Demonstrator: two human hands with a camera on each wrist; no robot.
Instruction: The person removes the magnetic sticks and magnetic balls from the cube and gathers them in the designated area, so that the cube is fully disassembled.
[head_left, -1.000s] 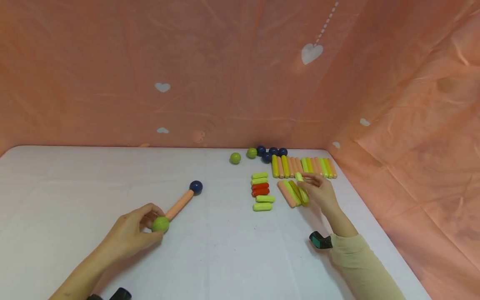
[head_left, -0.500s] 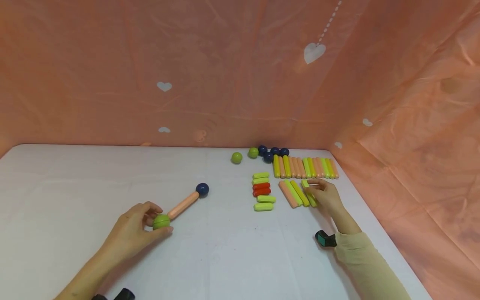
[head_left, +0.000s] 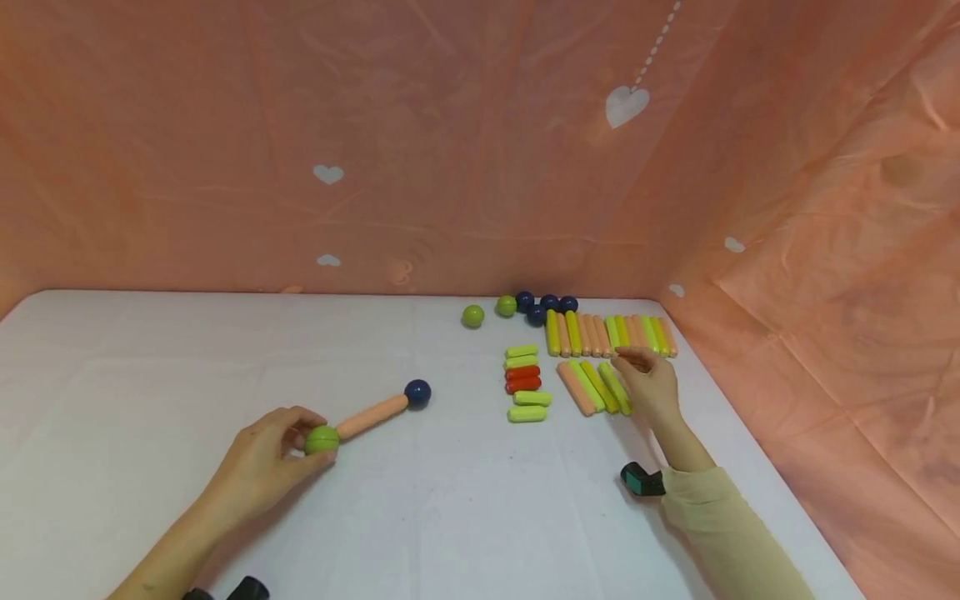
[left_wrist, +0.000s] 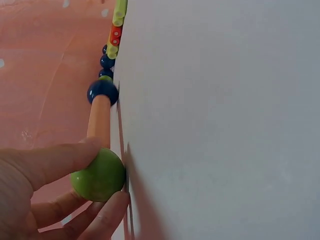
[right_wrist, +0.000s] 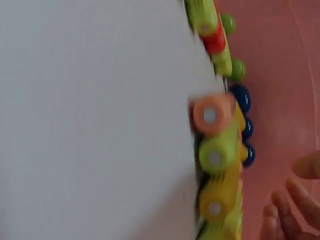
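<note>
In the head view my left hand (head_left: 262, 462) grips a green ball (head_left: 322, 439) between thumb and fingers. A peach rod (head_left: 372, 416) runs from that ball to a navy ball (head_left: 417, 393) at the far right end. The left wrist view shows the same green ball (left_wrist: 98, 175) held by thumb and fingertips. My right hand (head_left: 651, 390) hovers at the right, fingers bent loosely and nothing held. Beside it a light green rod (head_left: 615, 387) lies at the end of a short slanted group with a peach rod (head_left: 575, 389) at its left.
A long row of peach, yellow and green rods (head_left: 592, 335) lies behind the right hand. Several short green and red rods (head_left: 522, 373) are stacked left of it. Navy balls (head_left: 536, 315) and loose green balls (head_left: 473, 316) sit near the table's back edge, before an orange curtain (head_left: 480, 150).
My right hand has laid the light green rod down beside the yellow one, let go and lifted back. The navy-ball end of the left hand's piece has swung right and nearer.
</note>
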